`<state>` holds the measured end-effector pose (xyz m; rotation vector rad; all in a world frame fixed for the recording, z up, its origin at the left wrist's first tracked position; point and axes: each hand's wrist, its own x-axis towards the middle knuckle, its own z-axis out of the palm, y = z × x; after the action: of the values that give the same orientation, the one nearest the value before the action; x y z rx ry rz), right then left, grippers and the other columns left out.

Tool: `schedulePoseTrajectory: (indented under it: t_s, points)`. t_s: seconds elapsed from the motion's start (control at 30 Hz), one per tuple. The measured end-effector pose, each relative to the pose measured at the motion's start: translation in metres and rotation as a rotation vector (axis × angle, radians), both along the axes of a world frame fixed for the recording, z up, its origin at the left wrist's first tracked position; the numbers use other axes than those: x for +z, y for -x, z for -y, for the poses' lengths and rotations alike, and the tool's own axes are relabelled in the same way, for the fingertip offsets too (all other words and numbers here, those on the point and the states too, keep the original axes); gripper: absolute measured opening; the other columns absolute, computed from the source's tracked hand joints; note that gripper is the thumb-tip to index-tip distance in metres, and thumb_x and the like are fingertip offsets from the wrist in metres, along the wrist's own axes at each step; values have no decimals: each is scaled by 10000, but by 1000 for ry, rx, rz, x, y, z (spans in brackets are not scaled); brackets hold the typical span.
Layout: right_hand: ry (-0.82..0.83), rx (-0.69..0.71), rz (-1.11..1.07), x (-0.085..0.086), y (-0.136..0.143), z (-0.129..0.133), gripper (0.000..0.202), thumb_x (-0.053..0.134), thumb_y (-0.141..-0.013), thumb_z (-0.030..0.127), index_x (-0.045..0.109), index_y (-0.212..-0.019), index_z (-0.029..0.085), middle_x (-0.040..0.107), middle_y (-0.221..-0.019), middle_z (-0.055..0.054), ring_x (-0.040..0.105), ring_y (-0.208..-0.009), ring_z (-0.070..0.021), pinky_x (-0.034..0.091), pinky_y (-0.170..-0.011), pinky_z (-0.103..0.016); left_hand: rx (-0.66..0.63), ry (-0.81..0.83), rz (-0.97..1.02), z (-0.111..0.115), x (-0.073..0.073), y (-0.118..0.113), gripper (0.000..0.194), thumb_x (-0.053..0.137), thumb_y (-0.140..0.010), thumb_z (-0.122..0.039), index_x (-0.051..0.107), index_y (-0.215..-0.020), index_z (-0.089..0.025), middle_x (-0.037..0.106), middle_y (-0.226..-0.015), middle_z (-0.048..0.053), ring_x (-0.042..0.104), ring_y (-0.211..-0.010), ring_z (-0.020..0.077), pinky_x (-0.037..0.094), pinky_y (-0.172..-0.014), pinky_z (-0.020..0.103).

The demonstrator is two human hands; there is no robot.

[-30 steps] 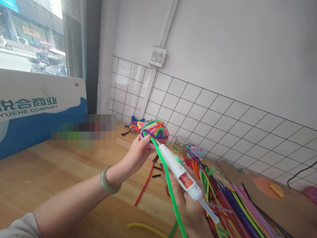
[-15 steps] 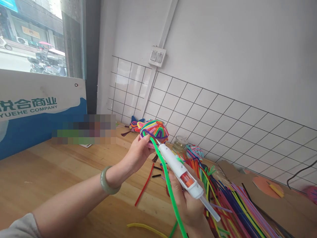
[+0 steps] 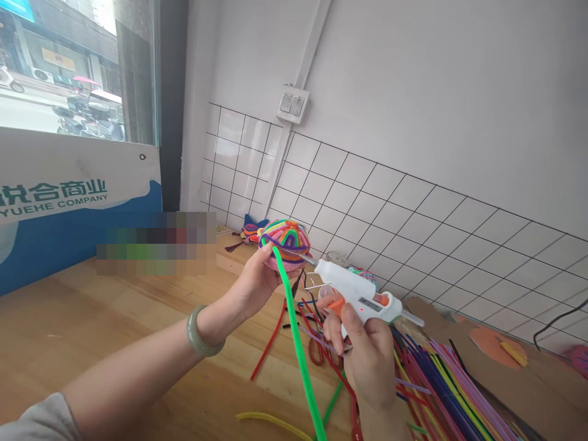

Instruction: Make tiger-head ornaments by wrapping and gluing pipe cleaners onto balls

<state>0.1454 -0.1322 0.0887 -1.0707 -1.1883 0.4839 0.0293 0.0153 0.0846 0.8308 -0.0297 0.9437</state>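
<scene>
A rounded craft piece made of multicoloured pipe cleaners is in my left hand, with the thumb pressed on its near side. From beneath that thumb a long green pipe cleaner hangs down toward the bottom of the view. My right hand is wrapped round the handle of a white hot glue gun, fingers by its orange trigger. The gun's nozzle reaches the piece's lower right side; whether it touches is unclear. A clear glue stick sticks out of the gun's back.
Bundles of coloured pipe cleaners lie on the wooden table at the right, beside brown cardboard. Red-handled scissors lie beneath the gun. A finished-looking tasselled piece and a glass jar stand near the wall grid.
My right hand has rolled the glue gun onto its side view and shifted it a little right. The green pipe cleaner's lower end has swung left. My left hand and the piece moved slightly left.
</scene>
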Motion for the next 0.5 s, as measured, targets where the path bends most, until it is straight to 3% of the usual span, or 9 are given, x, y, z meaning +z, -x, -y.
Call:
schedulePoseTrajectory:
  t_s: [0.13,0.3,0.5]
  points:
    - [-5,191,-217,6,-7,-4,328,538,-949,463,713,-884,194,387,-400,74,290,-396,-74,328,-472,-240,-13,76,-32,-7,-1,0,493,551,-889,-537,662,-1169,-146,714,-1183,147,685,-1053,285,520,-942,402]
    - [36,304,-377,8,-15,-6,262,618,-882,493,694,-879,242,630,-707,36,134,-343,-6,280,-382,-221,46,118,-108,-12,2,1,492,525,-904,-533,656,-1188,-154,687,-1252,130,661,-1115,260,485,-980,360]
    - [96,417,-477,-1,-27,-7,358,614,-851,610,656,-870,256,529,-558,109,7,-291,11,182,-288,-195,69,171,-167,-21,3,4,526,529,-871,-580,676,-1152,-162,728,-1150,119,683,-1041,244,505,-865,307]
